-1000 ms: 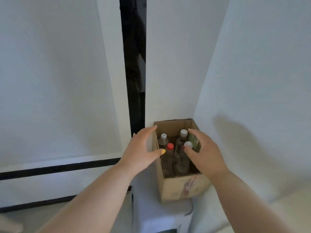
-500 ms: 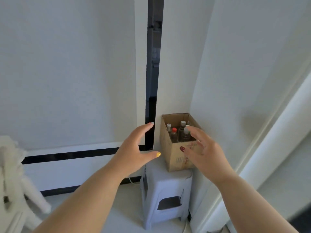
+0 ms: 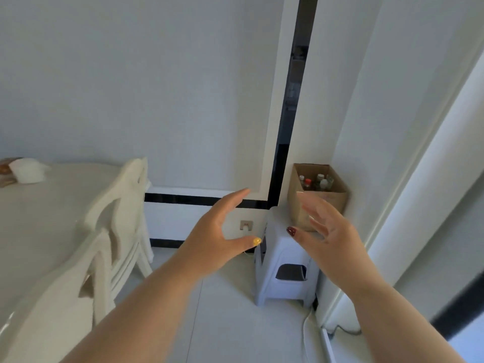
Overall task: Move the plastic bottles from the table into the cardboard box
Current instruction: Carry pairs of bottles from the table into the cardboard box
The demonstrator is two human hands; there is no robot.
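- cardboard box (image 3: pixel 318 203) sitting on a pale plastic stool (image 3: pixel 284 268), tucked into the wall corner
- plastic bottles (image 3: pixel 315 182) standing upright inside, caps showing, one red
- left hand (image 3: pixel 217 239) up in the air, holding nothing, fingers (image 3: pixel 235 196) spread, yellow thumbnail
- right hand (image 3: pixel 327 231) also bare, fingers apart and a bit blurred, dark red thumbnail, overlapping the box front in view
- white chair (image 3: pixel 115 231) pushed up to the tabletop (image 3: pixel 39 218) on the left

bottles (image 3: pixel 316 181) in box (image 3: pixel 335 200) (on stool (image 3: pixel 281 258))
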